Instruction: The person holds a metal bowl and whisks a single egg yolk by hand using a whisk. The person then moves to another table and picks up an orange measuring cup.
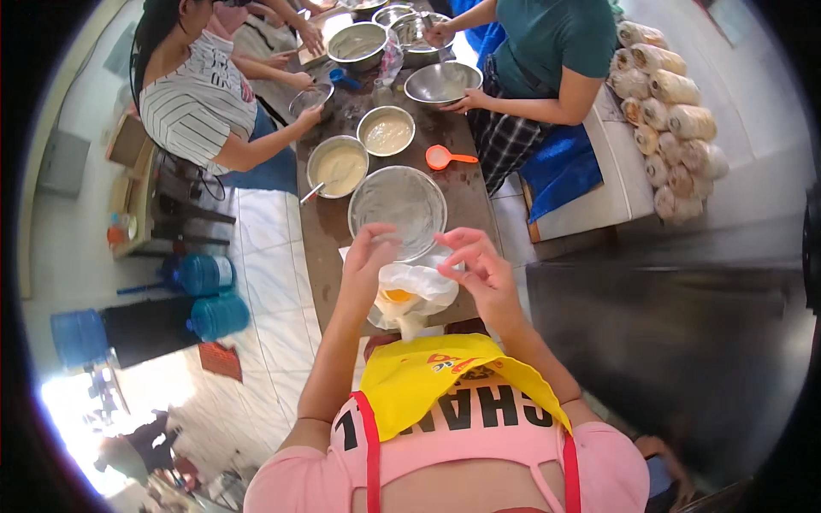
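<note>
In front of me, a metal mixing bowl (399,208) with a pale film smeared over its inside stands on the dark table (462,211). My left hand (371,250) is raised by the bowl's near left rim, its fingers blurred. Across from it, my right hand (478,263) hovers at the near right rim with its fingers curled and apart. I see nothing held in either hand. Between and below them lies an opened white plastic bag (436,286) at the table's near end. Something orange-yellow (397,295) shows in its mouth; its shape is partly hidden.
Beyond my bowl are two bowls of pale batter (338,163) (387,131), one with a spoon, and an orange measuring cup (439,157). Co-workers flank the table, one holding a steel bowl (442,83). Wrapped cylindrical bags (673,86) are stacked at right; blue water jugs (219,315) lie left.
</note>
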Demonstrator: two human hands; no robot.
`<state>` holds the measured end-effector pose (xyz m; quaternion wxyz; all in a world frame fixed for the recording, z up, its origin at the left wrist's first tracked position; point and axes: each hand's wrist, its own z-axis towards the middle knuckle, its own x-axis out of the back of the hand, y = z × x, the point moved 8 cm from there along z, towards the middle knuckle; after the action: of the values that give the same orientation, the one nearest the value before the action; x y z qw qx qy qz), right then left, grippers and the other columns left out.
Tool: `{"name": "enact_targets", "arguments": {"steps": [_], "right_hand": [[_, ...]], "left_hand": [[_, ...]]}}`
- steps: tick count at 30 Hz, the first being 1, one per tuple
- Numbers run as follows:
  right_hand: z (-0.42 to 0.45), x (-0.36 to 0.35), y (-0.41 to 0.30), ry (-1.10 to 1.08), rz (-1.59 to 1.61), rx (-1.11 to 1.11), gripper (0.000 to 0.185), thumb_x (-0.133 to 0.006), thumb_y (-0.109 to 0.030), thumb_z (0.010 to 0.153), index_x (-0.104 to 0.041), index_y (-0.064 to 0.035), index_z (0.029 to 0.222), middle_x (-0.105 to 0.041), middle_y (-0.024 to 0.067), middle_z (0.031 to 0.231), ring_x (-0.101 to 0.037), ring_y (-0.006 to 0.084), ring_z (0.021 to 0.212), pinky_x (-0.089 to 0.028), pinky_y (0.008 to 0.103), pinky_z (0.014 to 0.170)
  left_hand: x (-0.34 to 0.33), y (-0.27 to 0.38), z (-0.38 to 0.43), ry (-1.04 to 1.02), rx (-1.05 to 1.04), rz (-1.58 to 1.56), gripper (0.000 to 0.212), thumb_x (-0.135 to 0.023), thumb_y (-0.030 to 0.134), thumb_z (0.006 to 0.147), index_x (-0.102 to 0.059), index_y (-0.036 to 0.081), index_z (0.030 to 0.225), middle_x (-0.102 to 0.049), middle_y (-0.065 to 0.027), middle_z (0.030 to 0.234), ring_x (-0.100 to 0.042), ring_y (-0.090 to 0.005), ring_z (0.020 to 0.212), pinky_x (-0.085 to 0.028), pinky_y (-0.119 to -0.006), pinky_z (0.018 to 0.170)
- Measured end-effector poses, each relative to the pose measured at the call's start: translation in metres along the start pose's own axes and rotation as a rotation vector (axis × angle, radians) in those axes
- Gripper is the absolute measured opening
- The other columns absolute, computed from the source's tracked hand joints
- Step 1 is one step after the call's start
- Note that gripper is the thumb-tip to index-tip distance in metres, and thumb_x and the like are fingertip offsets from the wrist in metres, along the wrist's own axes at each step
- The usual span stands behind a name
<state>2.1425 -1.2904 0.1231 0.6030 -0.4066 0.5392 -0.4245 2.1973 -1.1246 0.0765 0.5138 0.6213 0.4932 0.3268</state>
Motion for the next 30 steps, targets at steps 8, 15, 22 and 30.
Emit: {"name": "enact_targets", "arguments": {"steps": [8, 15, 22, 30], "right_hand": [[0.040, 0.107, -0.007, -0.019, 0.173, -0.108, 0.026, -0.046, 0.013, 0.081, -0.051, -0.0023, 0.101, -0.048, 0.0092, 0.112, -0.052, 0.0242, 0.110, -0.046, 0.0295, 0.086], [0.044, 0.111, 0.042, -0.144, 0.142, -0.629, 0.056, -0.039, -0.012, 0.093, -0.013, -0.0120, 0.142, -0.056, 0.0094, 0.065, -0.043, 0.0080, 0.039, -0.030, 0.0185, 0.035], [0.066, 0.116, 0.072, -0.079, 0.059, -0.703, 0.060, -0.038, -0.017, 0.094, -0.006, -0.0136, 0.144, -0.053, 0.0093, 0.057, -0.033, 0.0066, 0.033, -0.026, 0.0184, 0.033], [0.049, 0.080, 0.057, -0.188, 0.051, -0.685, 0.039, -0.036, -0.016, 0.094, -0.038, -0.0049, 0.131, -0.053, 0.0060, 0.057, -0.031, 0.0045, 0.033, -0.025, 0.0171, 0.033]], "left_hand": [[-0.089, 0.005, 0.033, 0.198, -0.096, -0.021, 0.039, -0.049, 0.015, 0.087, -0.040, 0.009, 0.125, -0.045, -0.0088, 0.128, -0.048, -0.0191, 0.113, -0.040, -0.030, 0.090], [-0.087, -0.013, 0.039, 0.199, 0.034, -0.062, 0.054, -0.046, 0.015, 0.088, -0.026, 0.011, 0.138, -0.051, -0.0111, 0.122, -0.051, -0.0187, 0.108, -0.040, -0.029, 0.087], [-0.076, -0.010, 0.035, 0.220, 0.023, -0.048, 0.057, -0.045, 0.015, 0.090, -0.020, 0.013, 0.142, -0.052, -0.0121, 0.121, -0.053, -0.0184, 0.106, -0.040, -0.028, 0.086], [-0.049, -0.009, 0.007, 0.238, 0.032, 0.029, 0.037, -0.044, 0.014, 0.089, -0.045, 0.008, 0.126, -0.050, -0.0058, 0.123, -0.052, -0.0158, 0.108, -0.040, -0.028, 0.087]]}}
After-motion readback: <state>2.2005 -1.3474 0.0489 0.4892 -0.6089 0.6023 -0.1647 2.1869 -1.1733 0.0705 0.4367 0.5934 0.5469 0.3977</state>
